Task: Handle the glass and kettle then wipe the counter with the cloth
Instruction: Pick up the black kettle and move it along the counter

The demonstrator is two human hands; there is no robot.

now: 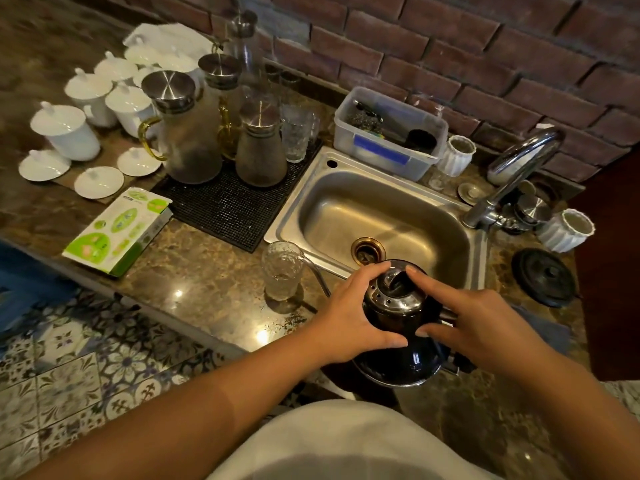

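Note:
A black gooseneck kettle with a steel lid sits tilted at the counter's front edge, just before the sink. Its thin spout reaches left into a clear textured glass standing on the counter, and a little water lies in the glass. My left hand grips the kettle's left side, thumb low and fingers on the lid. My right hand holds the right side, index finger on the lid knob. A dark blue-grey cloth lies on the counter behind my right hand, partly hidden.
The steel sink lies behind the kettle, faucet at its right. A black mat bears glass pitchers and tumblers. White lidded cups, a green box, a plastic tub, white ribbed cups and a black round lid crowd the counter.

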